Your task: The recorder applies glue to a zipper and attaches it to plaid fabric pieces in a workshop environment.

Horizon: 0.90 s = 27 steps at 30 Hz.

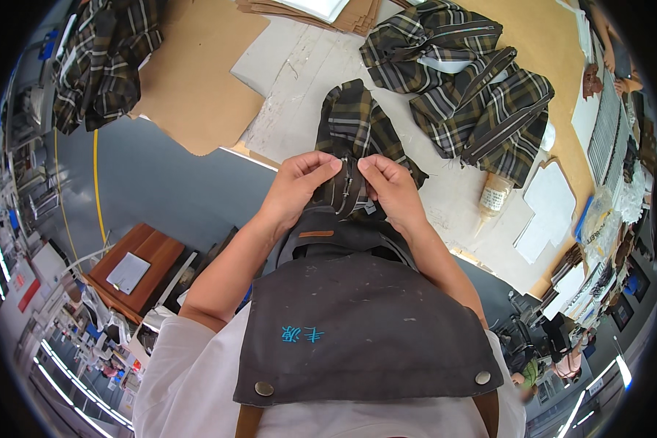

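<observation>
A dark plaid fabric piece (pixel 352 109), crossed by olive and white lines, hangs off the near edge of the worktable just in front of my dark apron (pixel 372 306). Along its near part runs a metal zipper (pixel 347 181). My left hand (pixel 299 186) pinches the fabric on the zipper's left side between thumb and forefinger. Opposite it, my right hand (pixel 394 191) pinches the right side close to the zipper, its other fingers curled beneath. The fabric's underside is hidden.
Plaid pieces with zippers (pixel 482 109) lie to the right, beside a squeeze bottle (pixel 493 196) and white paper templates (pixel 547 208). Brown paper (pixel 197 66) and a plaid bundle (pixel 98 69) are at left. A wooden stool (pixel 153 244) stands below.
</observation>
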### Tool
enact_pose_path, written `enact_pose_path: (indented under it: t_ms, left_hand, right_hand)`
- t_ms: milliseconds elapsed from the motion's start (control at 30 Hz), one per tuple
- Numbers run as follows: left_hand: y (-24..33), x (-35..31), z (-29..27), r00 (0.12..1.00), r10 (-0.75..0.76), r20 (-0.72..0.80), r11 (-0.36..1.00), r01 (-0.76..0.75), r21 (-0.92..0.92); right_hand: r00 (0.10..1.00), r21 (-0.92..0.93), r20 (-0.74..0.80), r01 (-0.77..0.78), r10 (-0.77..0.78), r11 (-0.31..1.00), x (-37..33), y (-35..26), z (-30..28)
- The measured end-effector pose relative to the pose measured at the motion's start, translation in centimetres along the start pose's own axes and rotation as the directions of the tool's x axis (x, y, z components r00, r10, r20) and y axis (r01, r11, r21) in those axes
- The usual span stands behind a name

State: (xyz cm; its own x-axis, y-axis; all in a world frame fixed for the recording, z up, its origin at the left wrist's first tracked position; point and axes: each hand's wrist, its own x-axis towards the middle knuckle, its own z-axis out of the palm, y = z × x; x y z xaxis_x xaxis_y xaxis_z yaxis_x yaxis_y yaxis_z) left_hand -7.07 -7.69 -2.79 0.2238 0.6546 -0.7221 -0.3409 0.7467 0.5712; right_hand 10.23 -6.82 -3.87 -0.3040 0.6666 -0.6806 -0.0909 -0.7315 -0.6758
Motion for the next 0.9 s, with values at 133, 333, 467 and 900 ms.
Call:
enact_pose_path:
  t_ms: [133, 333, 467, 900]
  left_hand:
    - [-0.1, -0.1, 0.4, 1.000, 0.028, -0.008, 1.000, -0.028, 0.010]
    - [-0.5, 0.0, 0.6, 0.996, 0.075, -0.043, 0.996, -0.073, 0.042]
    - [-0.7, 0.2, 0.8, 0.997, 0.069, -0.033, 0.997, -0.068, 0.027]
    - [-0.6, 0.8, 1.2, 0.998, 0.056, -0.026, 0.998, -0.055, 0.039]
  right_hand:
    - [0.992, -0.208, -0.096, 0.057, -0.079, 0.977, 0.0, 0.4, -0.1]
    - [0.975, -0.091, -0.174, 0.124, -0.138, 0.988, -0.7, -1.2, 0.6]
    - [0.978, -0.210, -0.142, 0.121, -0.153, 0.970, -0.7, -1.1, 0.5]
    - [0.989, -0.060, -0.070, 0.125, -0.129, 0.990, -0.6, -0.7, -0.6]
